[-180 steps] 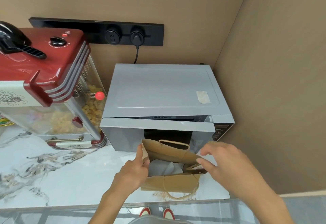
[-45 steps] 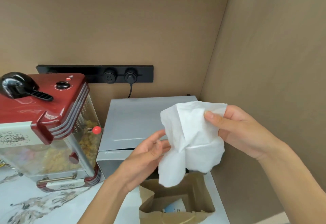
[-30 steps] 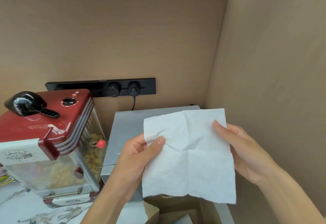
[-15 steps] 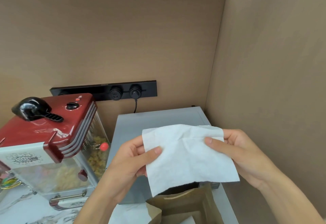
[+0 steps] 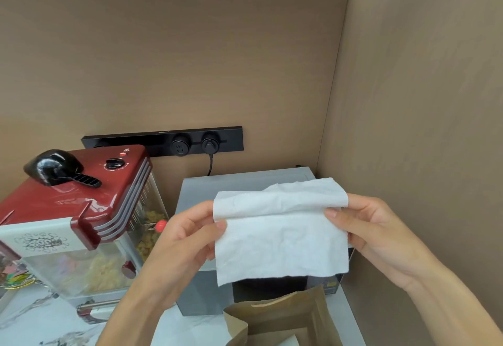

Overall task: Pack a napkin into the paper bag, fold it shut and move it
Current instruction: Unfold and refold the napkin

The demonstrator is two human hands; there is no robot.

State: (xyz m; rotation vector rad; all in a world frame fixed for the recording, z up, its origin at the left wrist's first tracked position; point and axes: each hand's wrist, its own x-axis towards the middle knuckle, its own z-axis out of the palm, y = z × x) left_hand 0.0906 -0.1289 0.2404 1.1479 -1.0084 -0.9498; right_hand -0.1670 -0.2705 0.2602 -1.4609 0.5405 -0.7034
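Both our hands pinch napkin edges: left hand, right hand; top folded over, held above open paper bag.

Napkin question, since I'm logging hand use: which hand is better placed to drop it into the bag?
Right, marginally. Both the left hand and right hand pinch the napkin, but the paper bag opening sits below the napkin's right half.
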